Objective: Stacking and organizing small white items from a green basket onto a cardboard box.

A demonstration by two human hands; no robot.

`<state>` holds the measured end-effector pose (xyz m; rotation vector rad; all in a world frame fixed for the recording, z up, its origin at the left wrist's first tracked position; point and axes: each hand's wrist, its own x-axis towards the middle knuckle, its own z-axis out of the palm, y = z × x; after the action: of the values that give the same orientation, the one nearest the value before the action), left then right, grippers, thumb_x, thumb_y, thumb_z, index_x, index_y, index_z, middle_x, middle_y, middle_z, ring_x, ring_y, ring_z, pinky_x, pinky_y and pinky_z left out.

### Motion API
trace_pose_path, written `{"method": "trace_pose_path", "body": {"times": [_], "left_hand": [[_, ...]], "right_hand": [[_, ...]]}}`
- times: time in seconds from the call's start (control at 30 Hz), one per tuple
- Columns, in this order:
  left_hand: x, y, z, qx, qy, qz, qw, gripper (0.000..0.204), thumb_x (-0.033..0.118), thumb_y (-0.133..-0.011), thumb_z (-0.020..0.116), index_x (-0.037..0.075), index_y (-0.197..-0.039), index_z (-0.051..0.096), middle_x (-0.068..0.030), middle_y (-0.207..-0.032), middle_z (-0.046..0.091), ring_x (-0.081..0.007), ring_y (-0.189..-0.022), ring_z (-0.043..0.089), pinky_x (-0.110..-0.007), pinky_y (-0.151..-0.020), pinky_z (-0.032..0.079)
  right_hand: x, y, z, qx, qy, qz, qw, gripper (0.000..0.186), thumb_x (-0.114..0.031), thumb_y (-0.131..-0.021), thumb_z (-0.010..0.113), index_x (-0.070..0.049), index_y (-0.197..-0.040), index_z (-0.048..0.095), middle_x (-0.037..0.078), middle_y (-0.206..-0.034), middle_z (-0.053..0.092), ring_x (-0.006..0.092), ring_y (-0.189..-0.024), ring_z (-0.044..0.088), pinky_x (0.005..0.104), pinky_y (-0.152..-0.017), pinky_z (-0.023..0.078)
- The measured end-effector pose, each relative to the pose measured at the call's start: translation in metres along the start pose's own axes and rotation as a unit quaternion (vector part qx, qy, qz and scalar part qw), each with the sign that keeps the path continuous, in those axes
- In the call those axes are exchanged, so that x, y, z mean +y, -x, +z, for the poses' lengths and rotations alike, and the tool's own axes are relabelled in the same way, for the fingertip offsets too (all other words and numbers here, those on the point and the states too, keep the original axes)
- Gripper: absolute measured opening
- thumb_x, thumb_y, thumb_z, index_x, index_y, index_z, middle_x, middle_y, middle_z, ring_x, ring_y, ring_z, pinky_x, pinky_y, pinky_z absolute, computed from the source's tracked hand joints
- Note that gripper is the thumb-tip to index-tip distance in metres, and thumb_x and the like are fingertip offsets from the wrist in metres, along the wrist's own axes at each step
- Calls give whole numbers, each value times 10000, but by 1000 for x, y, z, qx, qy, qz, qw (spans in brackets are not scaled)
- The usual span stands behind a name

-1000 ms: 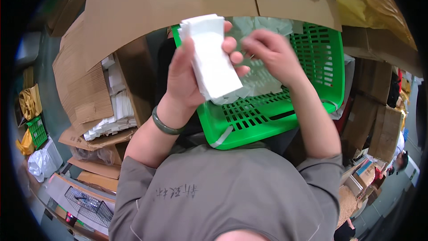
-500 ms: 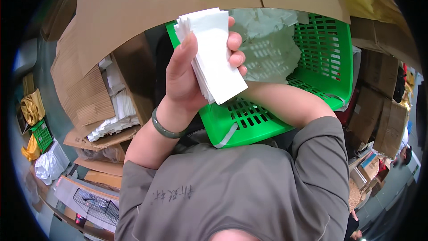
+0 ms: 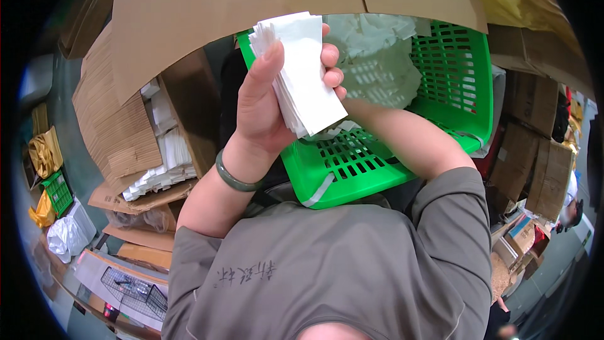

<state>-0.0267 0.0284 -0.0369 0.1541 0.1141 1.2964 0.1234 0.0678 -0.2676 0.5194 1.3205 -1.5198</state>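
My left hand is wrapped round a thick stack of white paper pieces, the thumb on one side and the fingertips on the other. The stack stands tilted, its sheets slightly fanned at the left edge. Beneath it is a green plastic basket with slotted walls, holding a crumpled, pale translucent bag. My right forearm reaches across the basket from the right. The right hand itself is hidden behind the stack, so its fingers do not show. Some small white pieces lie in the basket beside the stack.
A large cardboard sheet spans the far side above the basket. To the left, an open cardboard box holds white paper stacks. Brown cartons stand at the right. A black wire basket sits at the lower left.
My right forearm has drawn slightly lower, its hand still hidden behind the stack. More small white pieces show by the stack's lower end. The left hand keeps its grip, nearly still.
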Motion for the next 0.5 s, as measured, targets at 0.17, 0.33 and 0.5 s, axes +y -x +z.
{"method": "trace_pose_path", "body": {"times": [0.17,0.33,0.5], "left_hand": [[2,4,0,18,-30,2,999,639,493,-889,517,22,-1295,368,-82,-1017,474,-170,-843,526,-375,-789,479],[-1,1,-2,10,19,7,1000,568,422,-890,562,21,-1266,418,-121,-1017,572,-216,-866,609,-382,-786,529],[0,1,0,6,21,7,1000,572,420,-887,564,21,-1267,415,-117,-1015,571,-213,-865,604,-380,-790,524]], "right_hand": [[-3,38,7,174,-166,-28,970,350,-362,-810,615,-65,-990,654,91,-886,653,186,-714,628,326,-603,517],[-4,30,7,166,-108,58,978,605,-599,-769,620,-34,-981,649,90,-891,652,201,-759,640,342,-587,515],[-37,33,45,137,149,-35,979,626,-580,-735,647,-21,-1017,620,125,-912,652,261,-817,639,374,-673,510]]}}
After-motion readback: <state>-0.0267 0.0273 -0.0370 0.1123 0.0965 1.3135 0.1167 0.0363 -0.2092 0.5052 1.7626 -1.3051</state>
